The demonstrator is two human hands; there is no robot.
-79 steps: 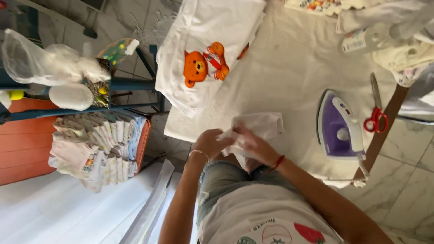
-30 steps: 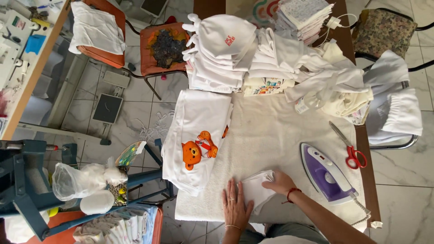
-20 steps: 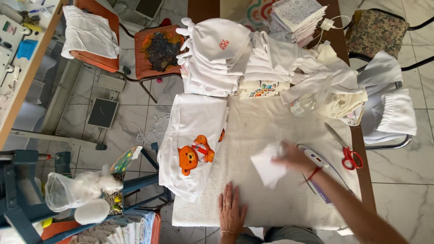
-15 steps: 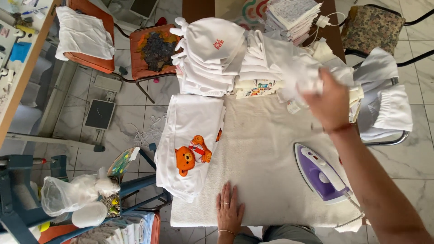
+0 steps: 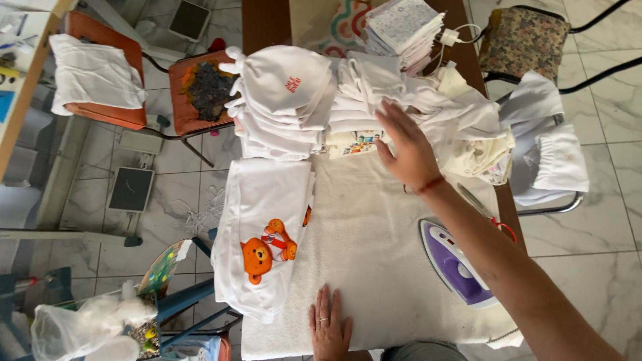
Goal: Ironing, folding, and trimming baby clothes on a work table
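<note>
- The left hand (image 5: 330, 327) lies flat, palm down, fingers slightly spread, on the white terry-textured ironing cloth (image 5: 374, 247) at the near edge of the table. It grips nothing.
- The purple-and-white electric iron (image 5: 457, 265) rests soleplate-down on the same cloth, to the right of the left hand and directly under the right forearm.
- The folded white garment with an orange bear print (image 5: 264, 241) lies at the left edge of the cloth and overhangs the table side. Neither hand touches it.
- The red-handled scissors (image 5: 491, 214) lie just beyond the iron, partly hidden by the right forearm.
- The right hand (image 5: 408, 150) extends across the table, open, fingers straight and close together. The fingertips rest on the pile of folded white cotton garments (image 5: 401, 100) at the far side. It clamps nothing.
- The stack of white knotted baby hats (image 5: 284, 100) sits just left of that pile, touching it.
- The stack of patterned folded cloths (image 5: 404, 27) stands at the far table end, beyond the pile.
- The transparent plastic bag (image 5: 87, 331), at lower left off the table, contains soft white material; its exact contents cannot be determined.
- The orange chair (image 5: 200, 93), left of the table, carries a dark crumpled item on its seat.
</note>
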